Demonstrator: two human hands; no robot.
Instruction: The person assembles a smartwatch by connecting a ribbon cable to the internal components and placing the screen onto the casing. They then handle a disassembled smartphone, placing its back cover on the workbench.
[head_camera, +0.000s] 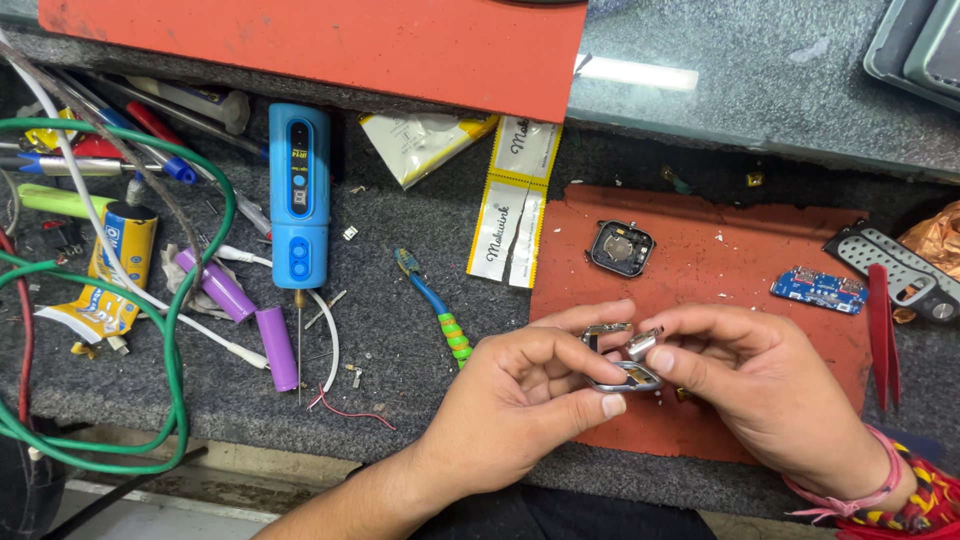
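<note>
My left hand (525, 395) and my right hand (765, 385) meet over the front of a red work mat (700, 280). Together they pinch a small grey metal smartwatch frame (628, 377); my left thumb presses its lower edge. My right fingertips hold a small silver part (642, 342) at the frame's top. An open square watch case (621, 248) with a round cell inside lies on the mat behind the hands. Farther right on the mat lies a small blue circuit board (819, 289).
On the dark grey bench to the left lie a blue electric screwdriver (298, 195), two purple cylindrical cells (276, 345), a toothbrush (437, 305), a yellow glue tube (112, 265), pens and looping green cable (175, 330). A grey watch strap (893, 268) and red pry tool (879, 330) are at right.
</note>
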